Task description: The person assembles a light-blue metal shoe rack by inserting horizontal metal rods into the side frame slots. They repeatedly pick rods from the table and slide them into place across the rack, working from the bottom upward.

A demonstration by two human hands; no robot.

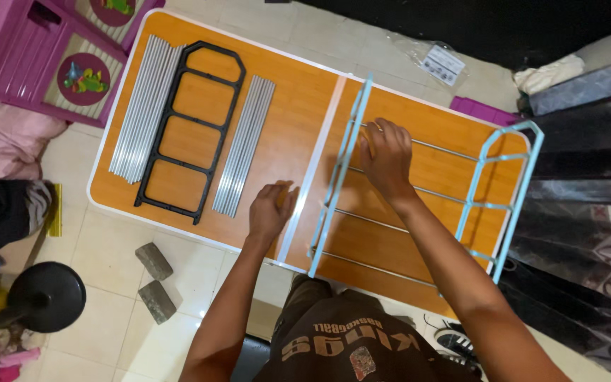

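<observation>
left hand (269,210) flat on bench (288,117), fingers loose | right hand (385,157) grips blue frame (339,177) | risk — I'd say rods (397,228) slip out if frame tilts

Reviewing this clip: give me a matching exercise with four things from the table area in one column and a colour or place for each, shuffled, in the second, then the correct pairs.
Things:
1. side frame under the right hand
2. ladder-shaped frame lying between the rod bundles
3. two blocks
4. left hand

Colour or place:
A. black
B. grey, on the floor tiles beside the table
C. light blue
D. near the table's centre strip

Pairs: 1-C, 2-A, 3-B, 4-D

The light blue side frame is joined by thin metal rods to a second one.
</observation>
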